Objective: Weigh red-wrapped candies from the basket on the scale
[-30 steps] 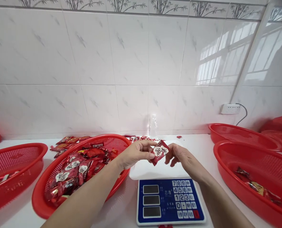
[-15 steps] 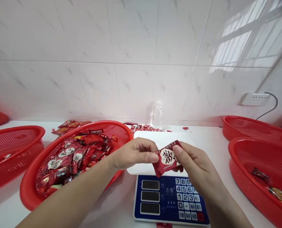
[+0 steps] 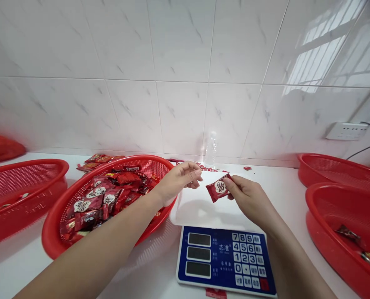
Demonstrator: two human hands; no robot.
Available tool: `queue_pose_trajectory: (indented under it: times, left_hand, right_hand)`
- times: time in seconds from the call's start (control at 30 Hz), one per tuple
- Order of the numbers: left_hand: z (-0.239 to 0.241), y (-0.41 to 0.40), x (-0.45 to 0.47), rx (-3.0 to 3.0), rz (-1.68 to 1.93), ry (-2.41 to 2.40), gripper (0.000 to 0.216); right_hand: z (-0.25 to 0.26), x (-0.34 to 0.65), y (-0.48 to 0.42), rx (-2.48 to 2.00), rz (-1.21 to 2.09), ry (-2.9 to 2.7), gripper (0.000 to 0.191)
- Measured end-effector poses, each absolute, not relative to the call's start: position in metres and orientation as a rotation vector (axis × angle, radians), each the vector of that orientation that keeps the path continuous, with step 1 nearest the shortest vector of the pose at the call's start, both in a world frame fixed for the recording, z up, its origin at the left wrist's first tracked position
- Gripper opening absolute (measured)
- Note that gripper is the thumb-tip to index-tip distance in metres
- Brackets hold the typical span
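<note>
My right hand (image 3: 245, 195) pinches a dark red candy packet (image 3: 218, 189) by its right end, above the white pan (image 3: 191, 209) of a digital scale. The packet's face shows black lettering on a pale patch. To its left, my left hand (image 3: 180, 180) is raised with loosely bent fingers, apart from the packet and holding nothing. Below both hands lies the scale's blue keypad panel (image 3: 224, 261), its three displays dark. Left of the scale, a red mesh basket (image 3: 52, 236) holds a heap of wrapped candies (image 3: 110, 195), partly hidden by my left forearm.
Another red basket (image 3: 60, 174) stands at far left, and red baskets (image 3: 312, 199) stand at right with a few packets inside. Red packets (image 3: 94, 162) lie behind the heaped basket. A clear plastic bottle (image 3: 210, 149) stands against the tiled wall, which carries a power strip (image 3: 347, 131).
My left hand has let go of the packet and moved up and left. My right hand keeps hold of it. The view has shifted slightly.
</note>
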State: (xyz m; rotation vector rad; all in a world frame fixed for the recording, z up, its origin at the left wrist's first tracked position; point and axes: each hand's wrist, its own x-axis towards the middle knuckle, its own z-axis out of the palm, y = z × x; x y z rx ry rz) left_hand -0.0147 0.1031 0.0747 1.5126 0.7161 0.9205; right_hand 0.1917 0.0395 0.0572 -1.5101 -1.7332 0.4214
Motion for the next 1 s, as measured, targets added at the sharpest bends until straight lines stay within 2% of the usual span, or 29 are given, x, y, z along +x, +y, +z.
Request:
queue_pose_trajectory:
  times: [0.1, 0.2, 0.43, 0.7, 0.87, 1.0]
  left_hand:
    - [0.071, 0.116, -0.021, 1.478, 1.049, 0.825, 0.027]
    - [0.070, 0.120, -0.024, 1.504, 1.080, 0.840, 0.023]
    - [0.071, 0.113, -0.019, 1.575, 1.025, 0.783, 0.019]
    - [0.067, 0.125, -0.029, 1.627, 1.086, 0.831, 0.022]
    - [0.056, 0.159, -0.066, 2.029, 0.823, 1.456, 0.022]
    - [0.039, 0.179, -0.103, 2.015, 0.553, 1.928, 0.028]
  right_hand:
    - [0.044, 0.197, 0.056, -1.768, 0.247, -1.835, 0.043]
    - [0.033, 0.199, 0.065, -1.878, 0.212, -1.907, 0.040]
    - [0.025, 0.207, 0.070, -1.967, 0.182, -1.879, 0.029]
    - [0.034, 0.206, 0.059, -1.927, 0.222, -1.903, 0.033]
    - [0.042, 0.207, 0.046, -1.843, 0.299, -1.897, 0.034]
    - [0.048, 0.210, 0.038, -1.809, 0.322, -1.886, 0.035]
